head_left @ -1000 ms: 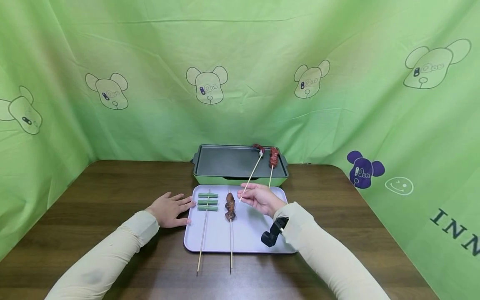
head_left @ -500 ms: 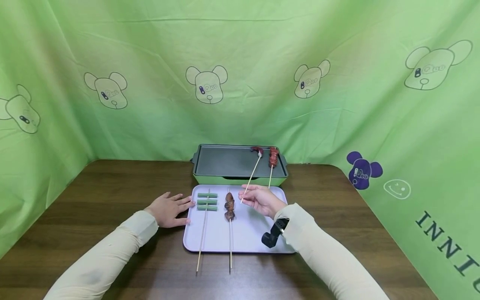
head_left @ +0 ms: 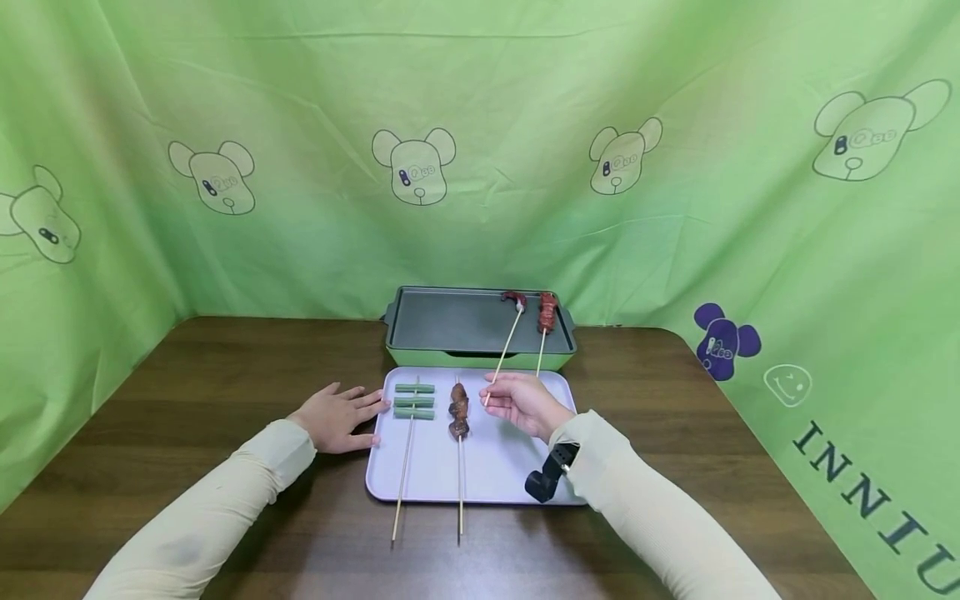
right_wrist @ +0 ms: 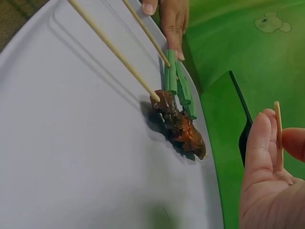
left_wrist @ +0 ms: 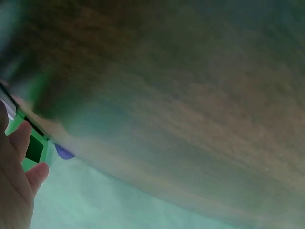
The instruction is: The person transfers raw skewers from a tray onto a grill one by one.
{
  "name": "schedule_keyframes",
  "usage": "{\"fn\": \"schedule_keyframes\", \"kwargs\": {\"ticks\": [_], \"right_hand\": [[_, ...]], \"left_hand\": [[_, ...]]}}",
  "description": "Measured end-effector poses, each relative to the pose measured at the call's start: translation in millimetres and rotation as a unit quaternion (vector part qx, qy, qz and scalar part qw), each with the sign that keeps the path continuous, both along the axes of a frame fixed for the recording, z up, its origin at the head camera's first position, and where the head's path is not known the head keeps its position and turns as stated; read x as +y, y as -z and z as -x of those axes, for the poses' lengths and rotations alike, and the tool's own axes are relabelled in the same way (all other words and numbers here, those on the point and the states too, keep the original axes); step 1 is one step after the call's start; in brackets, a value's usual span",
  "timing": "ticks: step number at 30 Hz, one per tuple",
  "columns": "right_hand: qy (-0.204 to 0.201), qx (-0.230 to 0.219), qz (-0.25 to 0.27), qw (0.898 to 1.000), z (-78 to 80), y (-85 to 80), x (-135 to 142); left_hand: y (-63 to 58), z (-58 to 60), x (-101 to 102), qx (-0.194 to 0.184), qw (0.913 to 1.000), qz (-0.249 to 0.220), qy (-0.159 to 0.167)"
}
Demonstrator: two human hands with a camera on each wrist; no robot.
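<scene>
My right hand (head_left: 527,405) pinches the lower end of a bamboo skewer (head_left: 507,343) between thumb and fingers. A dark red, curled piece of food (head_left: 514,300) sits at its far end, over the right part of the grill plate (head_left: 450,321). Beside it on the plate lies a skewer of red meat (head_left: 547,313). My left hand (head_left: 336,422) lies flat with spread fingers, fingertips at the left rim of the pale tray (head_left: 510,471). On that tray are a green vegetable skewer (head_left: 414,402) and a browned meat skewer (head_left: 459,412). The right wrist view shows the browned meat (right_wrist: 178,124) closely.
The green grill box (head_left: 423,359) stands directly behind the tray on the wooden table (head_left: 247,358). Stick ends of the tray's skewers overhang its front edge. A green printed curtain (head_left: 315,233) surrounds the table's back and sides.
My right hand has shifted slightly rightward and down, bringing the skewer's lower end along. The curled food has moved slightly left over the plate. My left hand stays put.
</scene>
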State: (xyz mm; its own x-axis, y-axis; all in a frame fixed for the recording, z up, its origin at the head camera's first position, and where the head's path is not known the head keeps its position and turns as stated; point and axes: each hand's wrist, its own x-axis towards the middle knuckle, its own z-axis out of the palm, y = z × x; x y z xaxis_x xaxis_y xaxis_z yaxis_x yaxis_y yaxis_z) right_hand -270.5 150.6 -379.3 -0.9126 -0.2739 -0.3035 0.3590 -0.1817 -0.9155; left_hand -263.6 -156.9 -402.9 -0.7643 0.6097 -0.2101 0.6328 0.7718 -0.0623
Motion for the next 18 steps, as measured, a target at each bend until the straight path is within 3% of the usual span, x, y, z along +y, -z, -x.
{"fn": "schedule_keyframes", "kwargs": {"ticks": [9,18], "right_hand": [[0.015,-0.004,-0.005,1.000,-4.0,1.6,-2],[-0.002,-0.020,-0.058,0.998,-35.6,13.3,-10]], "left_hand": [[0.2,-0.3,-1,-0.002,1.0000,-0.009,0.002],[-1.2,-0.8,-1,0.002,0.9998,-0.020,0.006]]}}
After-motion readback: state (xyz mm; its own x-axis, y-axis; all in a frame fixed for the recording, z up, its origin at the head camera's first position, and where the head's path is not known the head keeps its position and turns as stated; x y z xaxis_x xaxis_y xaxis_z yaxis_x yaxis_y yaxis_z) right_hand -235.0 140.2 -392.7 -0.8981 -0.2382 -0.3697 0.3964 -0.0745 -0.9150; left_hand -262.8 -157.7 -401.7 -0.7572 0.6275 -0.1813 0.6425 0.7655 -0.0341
